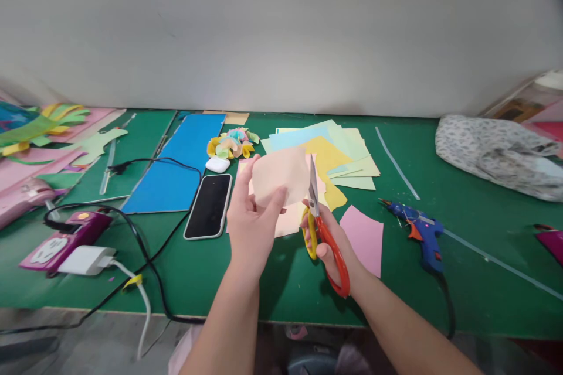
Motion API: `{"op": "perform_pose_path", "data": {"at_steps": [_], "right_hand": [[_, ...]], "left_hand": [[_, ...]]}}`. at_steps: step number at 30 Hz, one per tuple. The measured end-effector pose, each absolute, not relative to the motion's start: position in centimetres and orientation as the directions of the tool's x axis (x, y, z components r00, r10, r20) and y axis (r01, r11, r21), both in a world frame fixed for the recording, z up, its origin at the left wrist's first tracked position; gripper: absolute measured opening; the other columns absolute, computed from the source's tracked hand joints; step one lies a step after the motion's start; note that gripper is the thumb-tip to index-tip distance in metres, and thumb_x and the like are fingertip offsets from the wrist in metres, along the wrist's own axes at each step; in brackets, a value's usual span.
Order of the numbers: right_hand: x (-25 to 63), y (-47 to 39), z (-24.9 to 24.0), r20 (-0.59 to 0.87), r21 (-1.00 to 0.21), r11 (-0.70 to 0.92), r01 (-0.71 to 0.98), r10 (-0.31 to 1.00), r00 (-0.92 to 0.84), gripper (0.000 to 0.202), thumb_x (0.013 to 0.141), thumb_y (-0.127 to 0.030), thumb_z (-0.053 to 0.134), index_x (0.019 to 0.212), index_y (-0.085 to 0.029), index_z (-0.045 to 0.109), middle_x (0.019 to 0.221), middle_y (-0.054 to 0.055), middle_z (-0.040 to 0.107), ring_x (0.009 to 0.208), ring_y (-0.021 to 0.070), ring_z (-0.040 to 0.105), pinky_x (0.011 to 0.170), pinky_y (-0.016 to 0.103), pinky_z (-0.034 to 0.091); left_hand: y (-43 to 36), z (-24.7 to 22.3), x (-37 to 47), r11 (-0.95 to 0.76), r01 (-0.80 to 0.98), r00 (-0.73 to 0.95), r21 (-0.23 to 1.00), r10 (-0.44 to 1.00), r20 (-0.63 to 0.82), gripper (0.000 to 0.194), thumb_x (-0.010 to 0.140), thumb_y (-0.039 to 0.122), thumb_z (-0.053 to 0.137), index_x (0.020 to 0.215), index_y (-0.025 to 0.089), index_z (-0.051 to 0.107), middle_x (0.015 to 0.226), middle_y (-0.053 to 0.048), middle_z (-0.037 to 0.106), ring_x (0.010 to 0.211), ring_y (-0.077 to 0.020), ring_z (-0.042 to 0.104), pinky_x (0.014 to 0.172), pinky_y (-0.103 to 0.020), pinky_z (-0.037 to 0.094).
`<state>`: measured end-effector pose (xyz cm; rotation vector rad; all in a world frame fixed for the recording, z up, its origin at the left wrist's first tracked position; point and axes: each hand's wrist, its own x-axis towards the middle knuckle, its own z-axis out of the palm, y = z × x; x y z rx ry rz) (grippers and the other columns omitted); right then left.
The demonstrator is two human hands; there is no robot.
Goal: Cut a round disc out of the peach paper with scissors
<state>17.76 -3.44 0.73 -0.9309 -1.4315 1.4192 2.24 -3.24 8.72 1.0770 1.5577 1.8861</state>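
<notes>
We seem to be at the trimming step; our left hand [253, 225] pinches the cream paper [281, 170] above the bench [285, 293]; our right hand [338, 237] grips the scissors [324, 233] by its edge; a clean cut calls for steady paper.

We face a plain pale grey wall [281, 35], softly brighter low in the middle, behind a long green-topped table [281, 299]; grey floor [109, 343] shows below.
</notes>
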Motion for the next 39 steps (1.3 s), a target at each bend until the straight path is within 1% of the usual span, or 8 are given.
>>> {"op": "perform_pose_path", "data": {"at_steps": [8, 13, 15, 20, 26, 30, 36, 39], "right_hand": [[17.9, -3.8, 3.3, -0.038, -0.989, -0.087, -0.123, 0.934, -0.356, 0.113, 0.055, -0.103, 0.074, 0.139, -0.027, 0.062, 0.099, 0.002, 0.059, 0.074, 0.0194, 0.054, 0.067, 0.033, 0.053], [17.8, -3.8, 4.0, -0.093, -0.979, -0.152, -0.137, 0.927, -0.364, 0.113, 0.049, -0.102, 0.078, 0.133, -0.028, 0.063, 0.096, 0.001, 0.057, 0.071, 0.0179, 0.049, 0.06, 0.031, 0.05], [17.8, -3.8, 4.1, -0.092, -0.98, -0.15, -0.132, 0.926, -0.367, 0.113, 0.05, -0.103, 0.078, 0.133, -0.028, 0.063, 0.095, 0.001, 0.057, 0.07, 0.0175, 0.048, 0.058, 0.031, 0.048], [17.8, -3.9, 4.3, -0.074, -0.989, -0.115, -0.089, 0.925, -0.371, 0.109, 0.054, -0.104, 0.074, 0.132, -0.028, 0.065, 0.092, 0.001, 0.056, 0.066, 0.0169, 0.048, 0.055, 0.03, 0.047], [17.9, -4.0, 4.4, -0.071, -0.993, -0.102, -0.067, 0.928, -0.365, 0.106, 0.058, -0.103, 0.074, 0.132, -0.027, 0.068, 0.089, 0.0, 0.055, 0.065, 0.0164, 0.048, 0.056, 0.032, 0.052], [17.9, -4.0, 4.4, -0.065, -0.995, -0.09, -0.052, 0.932, -0.356, 0.107, 0.057, -0.103, 0.074, 0.131, -0.026, 0.069, 0.088, 0.0, 0.055, 0.061, 0.0146, 0.044, 0.054, 0.032, 0.05], [17.8, -3.8, 4.2, -0.046, -0.995, -0.073, -0.063, 0.937, -0.346, 0.108, 0.053, -0.102, 0.077, 0.127, -0.024, 0.073, 0.083, 0.0, 0.054, 0.064, 0.0161, 0.047, 0.053, 0.03, 0.05], [17.8, -3.8, 4.1, -0.054, -0.994, -0.086, -0.074, 0.931, -0.361, 0.108, 0.056, -0.1, 0.079, 0.13, -0.023, 0.073, 0.083, 0.0, 0.054, 0.063, 0.0157, 0.048, 0.052, 0.03, 0.05]], "left_hand": [[-3.1, 8.5, 2.1, -0.247, 0.112, -0.583, 0.962, 0.768, 0.265, 0.064, 0.073, 0.024, 0.091, 0.135, 0.025, 0.074, 0.114, -0.006, 0.079, 0.073, -0.0155, 0.075, 0.051, -0.022, 0.066], [-3.0, 8.9, 2.1, -0.257, 0.095, -0.614, 0.962, 0.745, 0.259, 0.068, 0.071, 0.023, 0.092, 0.136, 0.024, 0.072, 0.139, -0.011, 0.074, 0.079, -0.015, 0.076, 0.052, -0.021, 0.066], [-3.1, 9.0, 2.1, -0.257, 0.091, -0.61, 0.962, 0.749, 0.258, 0.069, 0.072, 0.023, 0.092, 0.138, 0.023, 0.071, 0.142, -0.012, 0.074, 0.079, -0.014, 0.076, 0.053, -0.02, 0.066], [-3.1, 8.7, 2.0, -0.236, 0.103, -0.618, 0.966, 0.746, 0.248, 0.069, 0.075, 0.024, 0.091, 0.14, 0.026, 0.07, 0.136, -0.01, 0.077, 0.073, -0.0122, 0.074, 0.054, -0.021, 0.066], [-2.9, 8.4, 1.8, -0.239, 0.116, -0.64, 0.964, 0.724, 0.257, 0.074, 0.075, 0.026, 0.091, 0.145, 0.026, 0.068, 0.129, -0.01, 0.079, 0.07, -0.0157, 0.075, 0.052, -0.025, 0.066], [-2.9, 8.5, 1.8, -0.251, 0.099, -0.659, 0.963, 0.709, 0.252, 0.07, 0.073, 0.025, 0.092, 0.14, 0.024, 0.07, 0.13, -0.011, 0.08, 0.066, -0.0127, 0.073, 0.052, -0.023, 0.065], [-2.9, 8.7, 1.8, -0.226, 0.085, -0.686, 0.971, 0.693, 0.221, 0.074, 0.074, 0.027, 0.091, 0.143, 0.022, 0.066, 0.123, -0.011, 0.082, 0.067, -0.0119, 0.074, 0.053, -0.02, 0.064], [-2.8, 8.8, 1.6, -0.222, 0.061, -0.74, 0.973, 0.645, 0.194, 0.079, 0.072, 0.029, 0.093, 0.145, 0.022, 0.064, 0.114, -0.008, 0.083, 0.063, -0.0104, 0.071, 0.053, -0.021, 0.064]]}}
